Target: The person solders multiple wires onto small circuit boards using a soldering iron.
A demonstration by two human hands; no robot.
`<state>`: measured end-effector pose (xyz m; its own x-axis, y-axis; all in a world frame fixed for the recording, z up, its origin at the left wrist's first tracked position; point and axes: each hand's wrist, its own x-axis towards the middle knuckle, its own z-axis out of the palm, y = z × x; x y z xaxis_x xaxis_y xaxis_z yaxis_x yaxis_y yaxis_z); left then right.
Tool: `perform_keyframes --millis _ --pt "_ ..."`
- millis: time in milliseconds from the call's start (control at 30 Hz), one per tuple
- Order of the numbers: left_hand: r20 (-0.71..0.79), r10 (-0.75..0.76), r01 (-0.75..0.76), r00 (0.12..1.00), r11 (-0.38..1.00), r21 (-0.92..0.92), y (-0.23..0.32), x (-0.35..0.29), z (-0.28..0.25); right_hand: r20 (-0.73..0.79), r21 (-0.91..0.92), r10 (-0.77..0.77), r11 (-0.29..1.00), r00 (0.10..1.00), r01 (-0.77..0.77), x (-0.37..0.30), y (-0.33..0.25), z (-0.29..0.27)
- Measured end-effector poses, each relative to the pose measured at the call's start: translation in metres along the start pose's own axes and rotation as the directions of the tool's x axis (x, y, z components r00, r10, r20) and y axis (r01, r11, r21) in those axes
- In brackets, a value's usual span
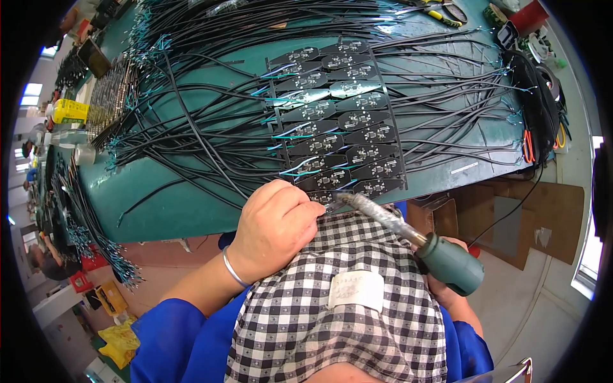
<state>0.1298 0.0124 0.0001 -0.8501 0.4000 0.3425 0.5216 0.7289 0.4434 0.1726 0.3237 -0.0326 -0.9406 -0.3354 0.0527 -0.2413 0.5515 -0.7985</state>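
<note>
My left hand (276, 223) is closed, fingertips pinched together at the near left corner of a panel of black circuit boards (365, 154). Whatever the pinch holds is hidden under the fingers. In my right hand (446, 291), mostly covered by the handle, is a soldering iron (452, 263) with a green grip and a worn metal barrel. Its tip comes close to the panel's near edge, just right of my left fingertips. Blue and white wire ends lie across several boards, and black cables (214, 143) fan out from the panel's left side.
More black cables (440, 96) spread rightward over the green table (172, 210). Cable bundles lie along the far side and left edge. Yellow-handled pliers (444, 18), orange-handled scissors (529, 145) and a yellow-labelled bottle (69, 111) sit around the rim. Cardboard (549, 230) stands below at right.
</note>
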Motion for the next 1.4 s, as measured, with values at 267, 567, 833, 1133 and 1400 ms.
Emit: perform_keyframes --millis 267,567,833,1133,1400 --pt "0.023 0.0 0.0 1.0 0.999 0.032 -0.002 0.001 -0.002 -0.026 0.255 0.165 0.955 0.986 -0.153 0.002 0.001 0.003" --pt "0.02 -0.145 0.146 0.989 0.986 -0.084 0.002 0.006 -0.007 0.012 0.04 0.003 0.999 1.0 -0.004 0.007 0.0 0.003" --pt "0.036 -0.252 0.25 0.967 0.967 0.051 0.003 0.012 0.003 0.023 0.095 0.122 0.988 0.992 -0.123 0.004 -0.009 0.004" --pt "0.029 -0.273 0.268 0.962 0.958 0.104 0.003 0.016 0.007 -0.018 -0.028 0.016 0.999 1.0 -0.016 0.01 -0.005 0.008" --pt "0.04 -0.273 0.27 0.961 0.96 0.071 0.003 0.016 0.007 -0.009 -0.016 -0.061 0.998 0.998 0.061 0.012 -0.005 0.006"
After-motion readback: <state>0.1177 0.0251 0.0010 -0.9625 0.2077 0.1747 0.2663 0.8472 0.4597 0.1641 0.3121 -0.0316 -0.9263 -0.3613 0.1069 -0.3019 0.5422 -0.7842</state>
